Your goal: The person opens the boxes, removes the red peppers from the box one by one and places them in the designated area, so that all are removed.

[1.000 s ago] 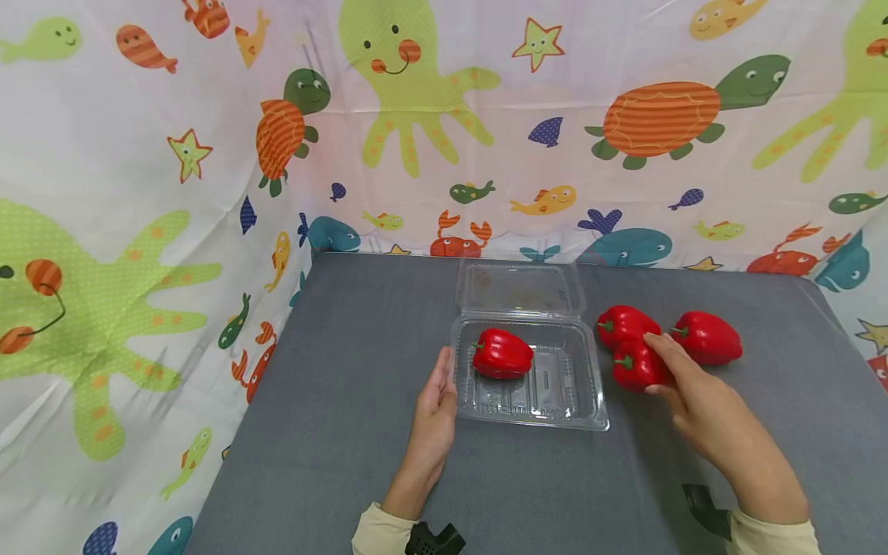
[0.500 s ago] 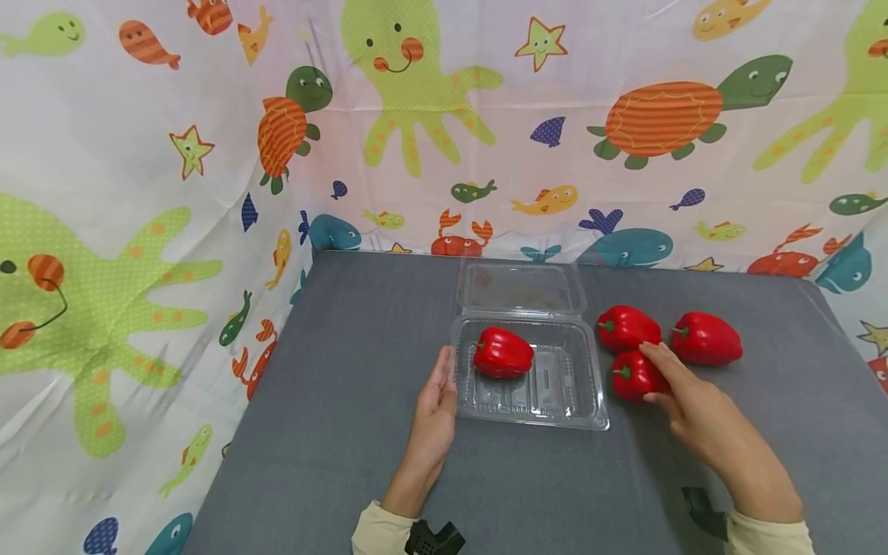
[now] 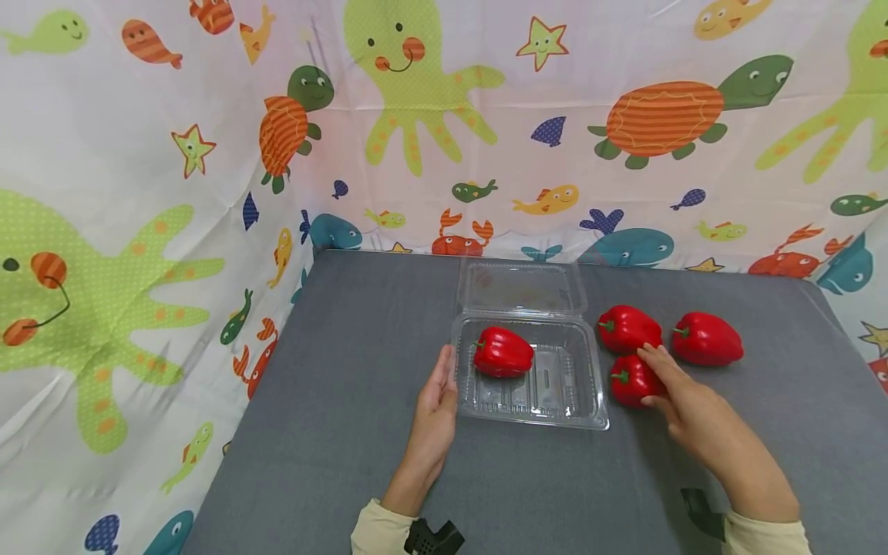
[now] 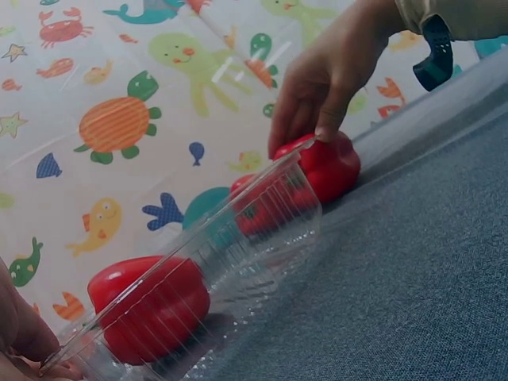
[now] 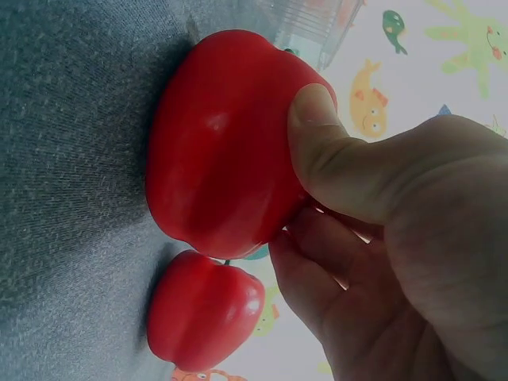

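Observation:
In the head view, a clear hinged plastic container [image 3: 569, 408] lies with its lid folded back, one red bell pepper [image 3: 503, 352] in its left part. My left hand [image 3: 432, 420] is at the container's left side; the left wrist view shows its fingertips [image 4: 36, 337] holding the rim. My right hand [image 3: 701, 408] grips another red bell pepper [image 3: 630, 381] just right of the container. Thumb and fingers lie on opposite sides of that pepper [image 5: 230, 143] in the right wrist view, the fingertips mostly hidden.
Two more red bell peppers, a left one [image 3: 627, 327] and a right one [image 3: 707, 339], lie behind my right hand. The open lid [image 3: 520, 287] reaches near the back edge of the grey table [image 3: 333, 401]. A sea-animal print curtain [image 3: 541, 154] hangs behind and at left.
My right hand has drawn the gripped pepper slightly toward me and left, widening its distance from the pepper behind. The left hand and container stay in place.

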Action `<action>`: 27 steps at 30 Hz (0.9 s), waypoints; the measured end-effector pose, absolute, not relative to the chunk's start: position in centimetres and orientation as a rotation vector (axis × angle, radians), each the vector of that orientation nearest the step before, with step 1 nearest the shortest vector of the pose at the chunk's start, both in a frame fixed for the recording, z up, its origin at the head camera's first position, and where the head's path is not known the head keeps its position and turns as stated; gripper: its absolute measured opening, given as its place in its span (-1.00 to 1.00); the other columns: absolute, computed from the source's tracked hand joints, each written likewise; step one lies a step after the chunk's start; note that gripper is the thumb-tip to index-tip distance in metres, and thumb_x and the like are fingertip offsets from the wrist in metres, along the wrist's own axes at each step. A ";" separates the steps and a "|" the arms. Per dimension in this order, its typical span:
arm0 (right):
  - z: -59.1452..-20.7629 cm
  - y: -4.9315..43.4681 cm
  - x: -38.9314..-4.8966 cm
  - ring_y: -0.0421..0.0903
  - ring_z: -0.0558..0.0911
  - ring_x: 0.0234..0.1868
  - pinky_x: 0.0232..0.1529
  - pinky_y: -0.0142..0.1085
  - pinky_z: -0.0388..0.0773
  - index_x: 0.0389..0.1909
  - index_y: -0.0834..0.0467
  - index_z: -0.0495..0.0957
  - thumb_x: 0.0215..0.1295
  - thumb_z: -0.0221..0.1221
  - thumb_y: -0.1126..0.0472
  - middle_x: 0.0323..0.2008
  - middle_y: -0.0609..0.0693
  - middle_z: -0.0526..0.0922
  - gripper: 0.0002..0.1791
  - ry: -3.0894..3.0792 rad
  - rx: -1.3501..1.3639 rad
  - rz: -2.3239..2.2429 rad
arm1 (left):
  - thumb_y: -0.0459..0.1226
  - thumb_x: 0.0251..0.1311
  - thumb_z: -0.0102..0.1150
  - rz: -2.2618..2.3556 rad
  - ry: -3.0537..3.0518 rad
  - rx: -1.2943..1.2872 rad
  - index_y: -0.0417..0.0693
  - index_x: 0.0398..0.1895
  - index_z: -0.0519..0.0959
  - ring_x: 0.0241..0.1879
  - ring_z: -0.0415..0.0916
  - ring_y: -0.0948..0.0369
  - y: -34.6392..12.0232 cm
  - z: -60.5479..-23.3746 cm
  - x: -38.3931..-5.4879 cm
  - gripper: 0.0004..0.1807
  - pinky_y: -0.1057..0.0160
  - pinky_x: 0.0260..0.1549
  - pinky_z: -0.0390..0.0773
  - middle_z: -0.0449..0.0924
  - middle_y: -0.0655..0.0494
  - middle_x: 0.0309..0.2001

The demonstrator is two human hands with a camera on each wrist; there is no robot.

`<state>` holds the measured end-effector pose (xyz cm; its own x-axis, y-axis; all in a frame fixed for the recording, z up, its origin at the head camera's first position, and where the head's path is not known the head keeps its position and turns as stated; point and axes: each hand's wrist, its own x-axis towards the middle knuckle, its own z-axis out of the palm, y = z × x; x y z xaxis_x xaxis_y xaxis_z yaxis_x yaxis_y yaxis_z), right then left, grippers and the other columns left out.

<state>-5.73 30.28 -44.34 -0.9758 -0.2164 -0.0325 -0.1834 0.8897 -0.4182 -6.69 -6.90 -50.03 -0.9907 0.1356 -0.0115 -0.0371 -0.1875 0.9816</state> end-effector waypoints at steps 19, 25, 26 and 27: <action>-44.0 30.8 -6.0 0.55 0.42 0.35 0.10 0.33 0.60 0.68 0.21 0.04 0.26 0.47 0.22 0.51 0.53 0.21 0.08 2.913 -0.316 -0.681 | -0.44 0.66 -0.30 2.320 1.932 0.093 -0.11 0.74 -0.13 0.67 -0.15 0.26 -6.9 -49.7 -6.7 -0.33 0.13 0.61 -0.08 -0.07 0.16 0.72; -43.0 30.5 -6.2 0.58 0.45 0.30 0.05 0.35 0.63 0.69 0.20 0.01 0.22 0.51 0.15 0.51 0.53 0.20 0.15 2.897 -0.286 -0.661 | -0.45 0.66 -0.31 2.333 1.924 0.095 -0.12 0.74 -0.13 0.67 -0.15 0.27 -6.9 -49.7 -6.7 -0.33 0.16 0.60 -0.08 -0.07 0.16 0.72; -42.7 30.3 -6.2 0.58 0.45 0.31 0.06 0.35 0.62 0.69 0.20 0.01 0.22 0.51 0.13 0.51 0.52 0.20 0.15 2.902 -0.279 -0.654 | -0.45 0.66 -0.31 2.334 1.924 0.096 -0.12 0.74 -0.13 0.67 -0.15 0.27 -6.9 -49.7 -6.7 -0.33 0.16 0.60 -0.08 -0.07 0.15 0.72; -42.4 30.1 -6.2 0.58 0.46 0.30 0.05 0.36 0.62 0.70 0.19 0.01 0.23 0.51 0.10 0.52 0.52 0.20 0.15 2.906 -0.272 -0.647 | -0.45 0.66 -0.31 2.335 1.925 0.097 -0.12 0.74 -0.13 0.67 -0.15 0.26 -6.9 -49.7 -6.7 -0.33 0.16 0.60 -0.08 -0.07 0.14 0.72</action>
<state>-6.22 30.09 -42.44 -0.9720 -0.2087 -0.1080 -0.1430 0.8903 -0.4324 -6.68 -6.91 -49.72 -0.9914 0.1286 -0.0229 -0.0470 -0.1878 0.9811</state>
